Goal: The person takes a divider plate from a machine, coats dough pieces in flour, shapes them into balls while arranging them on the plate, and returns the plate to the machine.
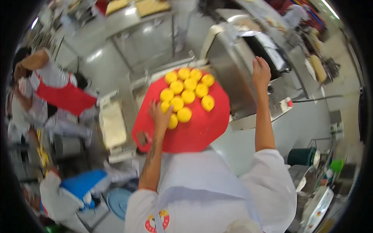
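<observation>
Board (202, 130) slants, long axis rising rightward, handle (136, 134) lower left; left grip (160, 109) at yellow rounds (188, 96), closure unclear; right grip (261, 70) open; grey floor (303, 126), steel table (144, 35) beyond

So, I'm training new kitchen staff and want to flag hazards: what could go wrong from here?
The upper yellow rounds sit near the rim of the red board; a nudge from the left hand might push some off. The right hand, raised beside metal equipment, could bump it.
</observation>
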`<control>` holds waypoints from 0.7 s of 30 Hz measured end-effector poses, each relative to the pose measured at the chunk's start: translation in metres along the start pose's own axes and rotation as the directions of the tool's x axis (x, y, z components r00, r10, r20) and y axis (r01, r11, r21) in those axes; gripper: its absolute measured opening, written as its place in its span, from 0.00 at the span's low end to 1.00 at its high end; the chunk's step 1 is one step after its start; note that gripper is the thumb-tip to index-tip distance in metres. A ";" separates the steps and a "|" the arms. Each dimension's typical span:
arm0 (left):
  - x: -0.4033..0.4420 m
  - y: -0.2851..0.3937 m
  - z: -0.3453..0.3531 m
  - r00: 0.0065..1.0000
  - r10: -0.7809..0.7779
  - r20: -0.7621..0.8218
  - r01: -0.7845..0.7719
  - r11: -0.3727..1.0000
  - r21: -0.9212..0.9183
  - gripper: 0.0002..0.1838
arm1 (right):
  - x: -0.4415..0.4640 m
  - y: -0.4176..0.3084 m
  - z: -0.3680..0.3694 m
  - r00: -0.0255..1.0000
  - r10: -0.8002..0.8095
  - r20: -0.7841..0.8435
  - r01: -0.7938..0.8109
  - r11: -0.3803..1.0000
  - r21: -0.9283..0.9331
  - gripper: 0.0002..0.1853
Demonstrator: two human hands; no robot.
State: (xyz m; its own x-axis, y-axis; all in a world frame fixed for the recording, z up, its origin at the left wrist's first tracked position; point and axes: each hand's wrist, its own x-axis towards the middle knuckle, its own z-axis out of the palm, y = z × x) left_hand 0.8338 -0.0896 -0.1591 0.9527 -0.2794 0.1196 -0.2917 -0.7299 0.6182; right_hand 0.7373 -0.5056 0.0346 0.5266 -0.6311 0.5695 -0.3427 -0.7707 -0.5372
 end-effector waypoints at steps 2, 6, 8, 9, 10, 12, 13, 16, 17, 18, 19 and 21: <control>-0.004 -0.009 0.010 0.996 0.029 -0.087 -0.047 0.977 -0.207 0.28 | -0.078 -0.044 0.011 0.954 0.075 0.289 -0.138 0.969 0.205 0.19; -0.022 0.022 -0.028 0.993 -0.115 -0.025 0.077 0.796 -0.600 0.22 | -0.173 -0.060 0.051 0.877 -0.088 0.472 0.018 0.988 0.152 0.25; -0.016 -0.007 -0.009 0.904 -0.425 -0.040 0.077 0.257 -0.963 0.18 | -0.190 -0.057 0.064 0.931 0.029 0.364 -0.026 1.000 -0.014 0.27; -0.013 -0.019 -0.004 0.833 -0.551 0.035 -0.001 -0.065 -0.998 0.16 | -0.192 -0.053 0.067 0.907 0.086 0.412 -0.040 0.992 -0.120 0.29; -0.016 -0.012 -0.040 0.839 -0.486 0.244 -0.009 -0.461 -0.887 0.08 | -0.190 -0.049 0.068 0.881 0.147 0.450 -0.046 0.973 -0.227 0.30; -0.018 -0.060 -0.041 0.966 -0.229 0.117 0.054 -0.267 -0.962 0.08 | -0.195 -0.042 0.072 0.857 0.158 0.491 -0.001 0.952 -0.305 0.31; -0.015 -0.057 -0.048 0.924 -0.302 0.234 0.254 0.029 -0.967 0.09 | -0.200 -0.043 0.076 0.860 0.102 0.500 0.048 0.960 -0.277 0.30; -0.021 -0.020 -0.054 0.997 -0.059 0.056 0.078 0.891 -0.447 0.17 | -0.207 -0.066 0.066 0.668 0.115 0.735 -0.124 0.991 -0.043 0.28; -0.026 -0.004 -0.054 0.985 0.171 -0.001 -0.170 0.978 -0.119 0.20 | -0.207 -0.079 0.060 0.555 0.112 0.824 -0.253 0.967 0.039 0.27; -0.033 0.008 -0.058 0.983 0.175 0.063 -0.170 0.982 -0.078 0.23 | -0.212 -0.087 0.055 0.540 0.030 0.841 -0.334 0.925 0.182 0.27; -0.045 0.022 -0.061 0.974 0.189 0.127 -0.185 0.982 -0.043 0.26 | -0.215 -0.092 0.048 0.543 -0.051 0.838 -0.408 0.857 0.316 0.26; -0.056 0.023 -0.046 0.951 0.221 0.217 -0.228 0.974 0.004 0.31 | -0.189 -0.094 0.027 0.675 -0.142 0.724 -0.428 0.725 0.540 0.27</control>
State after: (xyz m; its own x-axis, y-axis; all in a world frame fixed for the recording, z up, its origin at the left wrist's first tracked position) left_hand 0.7772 -0.0621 -0.1160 0.8226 -0.5626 0.0821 -0.5014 -0.6498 0.5712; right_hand 0.6915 -0.3114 -0.0391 0.9675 -0.2528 0.0100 -0.0530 -0.2412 -0.9690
